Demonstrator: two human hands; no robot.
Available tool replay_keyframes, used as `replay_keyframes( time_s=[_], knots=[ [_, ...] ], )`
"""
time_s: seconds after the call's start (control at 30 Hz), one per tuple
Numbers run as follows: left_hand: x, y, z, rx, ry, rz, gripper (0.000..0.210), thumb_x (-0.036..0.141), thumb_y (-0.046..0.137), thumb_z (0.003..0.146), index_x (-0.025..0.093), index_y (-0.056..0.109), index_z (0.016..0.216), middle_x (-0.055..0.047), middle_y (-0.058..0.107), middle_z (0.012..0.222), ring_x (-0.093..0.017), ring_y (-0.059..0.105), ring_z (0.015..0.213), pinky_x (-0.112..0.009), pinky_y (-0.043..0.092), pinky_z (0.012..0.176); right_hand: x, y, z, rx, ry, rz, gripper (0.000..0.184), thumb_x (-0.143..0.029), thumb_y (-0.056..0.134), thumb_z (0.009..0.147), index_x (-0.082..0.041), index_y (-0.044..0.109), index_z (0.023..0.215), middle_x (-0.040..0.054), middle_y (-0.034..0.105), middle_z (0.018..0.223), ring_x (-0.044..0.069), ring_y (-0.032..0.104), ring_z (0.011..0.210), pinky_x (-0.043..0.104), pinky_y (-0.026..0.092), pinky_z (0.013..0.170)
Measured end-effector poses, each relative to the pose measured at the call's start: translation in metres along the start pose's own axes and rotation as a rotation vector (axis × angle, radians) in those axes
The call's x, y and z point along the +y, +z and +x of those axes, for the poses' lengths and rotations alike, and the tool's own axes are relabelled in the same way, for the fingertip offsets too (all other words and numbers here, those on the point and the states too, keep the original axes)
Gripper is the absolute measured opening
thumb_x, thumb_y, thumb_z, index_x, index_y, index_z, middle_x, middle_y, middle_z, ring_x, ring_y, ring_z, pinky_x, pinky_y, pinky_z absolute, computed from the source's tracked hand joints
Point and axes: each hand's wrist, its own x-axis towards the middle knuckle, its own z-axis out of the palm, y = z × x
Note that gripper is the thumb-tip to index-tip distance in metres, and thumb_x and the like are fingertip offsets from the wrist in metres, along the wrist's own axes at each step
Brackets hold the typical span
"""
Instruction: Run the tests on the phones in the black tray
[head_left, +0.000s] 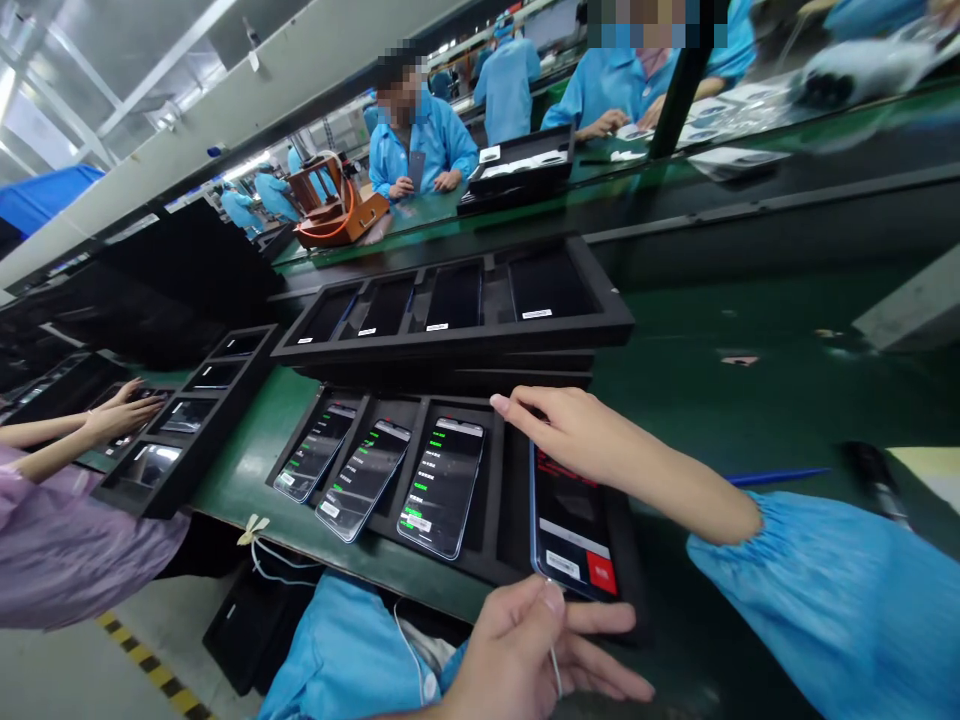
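My left hand [525, 640] is at the bottom edge of a phone [571, 510], its thumb and index finger pinched on a white cable [556, 672], the other fingers spread. The cable's end is hidden by my fingertips. That phone lies in the right compartment of a black tray [512, 500], its screen showing red text and a red block. My right hand [566, 420] reaches over the phone's upper end, one finger stretched left and apart; the remaining fingers are partly hidden. Left of it rest three lit phones with green and white text, the nearest a blue-edged phone [442, 485].
Behind stands a raised black tray [450, 340] of dark-screened phones. At left, another person's hands [124, 410] work beside a phone tray [206, 415]. A blue pen [780, 477] and a black marker [877, 485] lie right. Co-workers in blue sit across the green bench.
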Motion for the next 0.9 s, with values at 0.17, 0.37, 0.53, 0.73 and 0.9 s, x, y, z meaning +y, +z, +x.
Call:
replay_keyframes(
  time_s=[0.17, 0.37, 0.53, 0.73, 0.9],
  knots=[
    [-0.006, -0.015, -0.024, -0.055, -0.072, -0.076, 0.07, 0.079, 0.084, 0.081, 0.017, 0.064, 0.106, -0.018, 0.084, 0.113, -0.026, 0.082, 0.076, -0.032, 0.058, 0.071, 0.002, -0.001, -0.004, -0.204, -0.18, 0.033, 0.068, -0.081, 0.028, 0.105, -0.024, 0.062, 0.09, 0.0087, 0.071, 0.1, 0.026, 0.067, 0.092, 0.039, 0.047, 0.085],
    [0.007, -0.04, -0.032, -0.148, -0.138, 0.283, 0.084, 0.087, 0.069, 0.089, 0.009, 0.071, 0.12, -0.025, 0.084, 0.104, -0.029, 0.083, 0.085, -0.042, 0.064, 0.086, 0.013, -0.014, -0.018, -0.424, -0.179, -0.069, 0.076, -0.083, 0.065, 0.086, -0.024, 0.068, 0.134, 0.0151, 0.062, 0.142, 0.038, 0.063, 0.128, 0.049, 0.053, 0.107],
    [0.021, -0.041, -0.035, -0.167, -0.149, 0.49, 0.09, 0.092, 0.063, 0.089, 0.007, 0.073, 0.116, -0.028, 0.082, 0.108, -0.033, 0.083, 0.092, -0.05, 0.063, 0.095, 0.012, -0.008, -0.03, -0.499, -0.167, -0.169, 0.102, -0.077, 0.084, 0.071, -0.028, 0.057, 0.156, 0.017, 0.054, 0.156, 0.044, 0.058, 0.138, 0.055, 0.055, 0.109],
    [0.042, -0.029, -0.043, -0.172, -0.174, 0.617, 0.089, 0.092, 0.062, 0.089, 0.008, 0.077, 0.117, -0.023, 0.082, 0.107, -0.029, 0.08, 0.098, -0.045, 0.06, 0.098, 0.019, 0.014, -0.039, -0.389, -0.243, -0.245, 0.106, -0.07, 0.092, 0.067, -0.031, 0.057, 0.159, 0.0206, 0.05, 0.16, 0.049, 0.057, 0.139, 0.06, 0.056, 0.104],
    [0.071, -0.029, -0.052, -0.17, -0.106, 0.877, 0.074, 0.081, 0.058, 0.099, 0.013, 0.081, 0.117, -0.016, 0.083, 0.109, -0.024, 0.077, 0.094, -0.033, 0.058, 0.09, 0.024, 0.005, -0.024, -0.297, -0.244, -0.154, 0.091, -0.084, 0.076, 0.081, -0.031, 0.062, 0.154, 0.0157, 0.058, 0.153, 0.04, 0.066, 0.129, 0.049, 0.057, 0.1]
  ],
)
